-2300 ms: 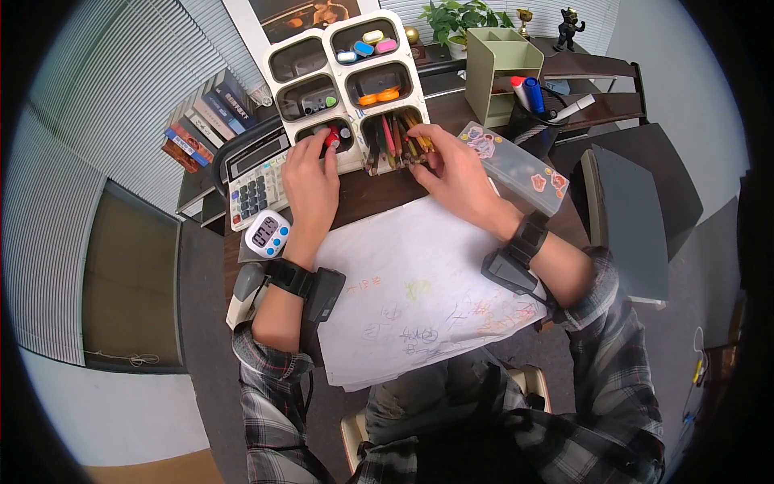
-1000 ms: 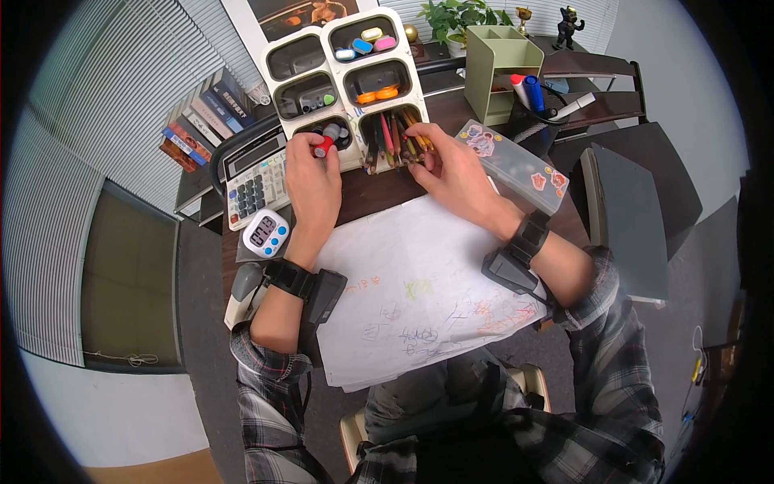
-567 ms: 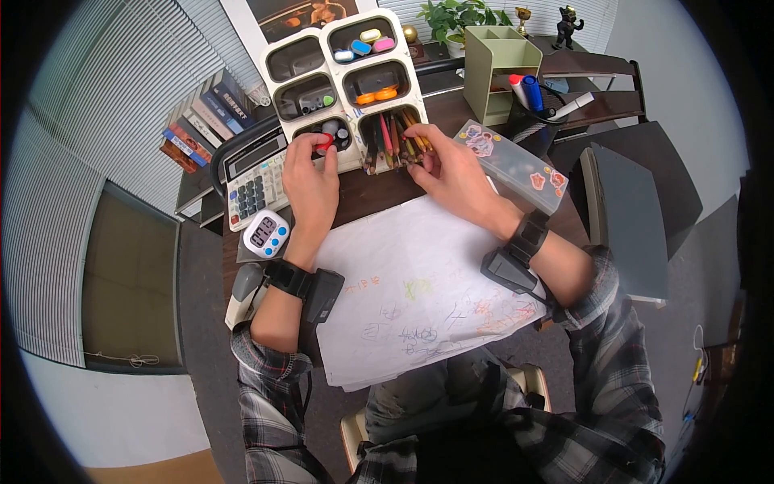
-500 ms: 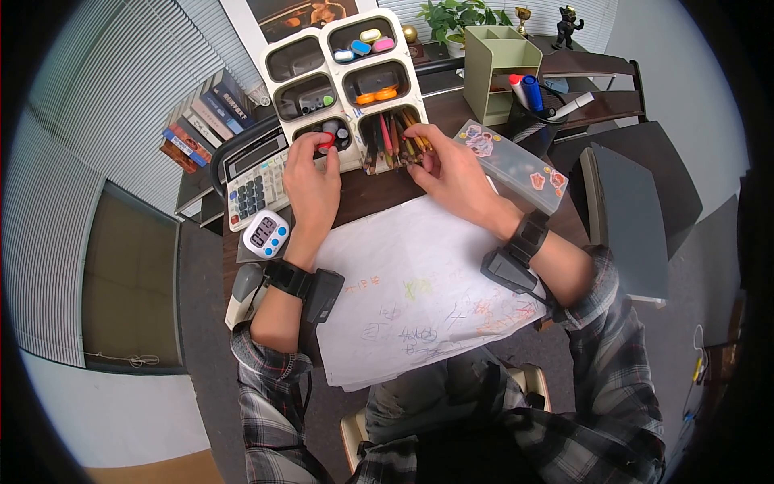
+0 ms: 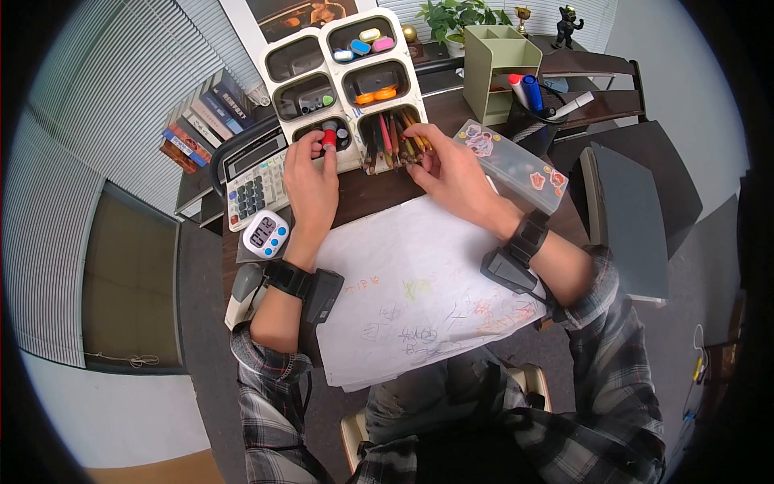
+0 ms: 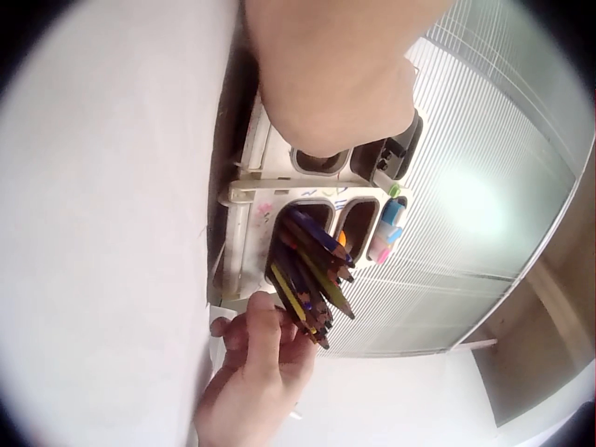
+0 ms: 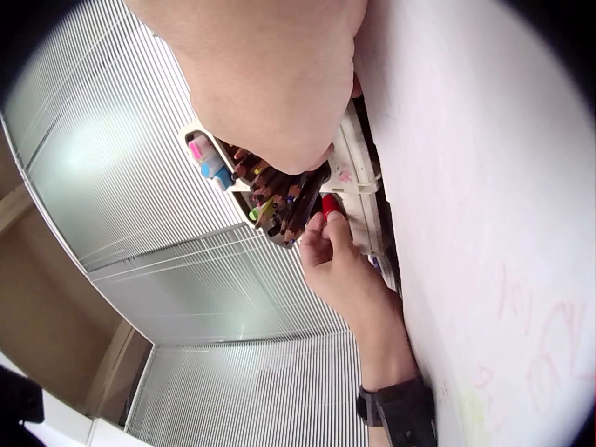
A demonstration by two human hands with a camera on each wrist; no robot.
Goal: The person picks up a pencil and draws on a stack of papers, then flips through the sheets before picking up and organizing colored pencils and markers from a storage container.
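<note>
A white organizer (image 5: 347,89) with dark compartments stands at the back of the desk. Over its front left compartment, my left hand (image 5: 310,187) pinches a small red cylinder (image 5: 329,138) between thumb and fingers; grey and dark cylinders lie in that compartment. The right wrist view shows the red piece (image 7: 330,205) at the left fingertips. Pencils (image 5: 392,139) fill the front right compartment, points up in the left wrist view. My right hand (image 5: 463,179) has its thumb and fingers around that compartment's right side and the pencils there; whether it grips pencils or the wall is unclear.
A calculator (image 5: 256,187) and a timer (image 5: 266,233) lie left of my left hand. Scribbled paper (image 5: 419,298) covers the desk's front. A translucent case (image 5: 516,167), a pen cup (image 5: 542,121) and a green holder (image 5: 486,81) stand at the right. Books (image 5: 211,113) are far left.
The red cylinder has turned more upright in my left fingers and shows more of its side. My right hand has stayed at the pencil compartment.
</note>
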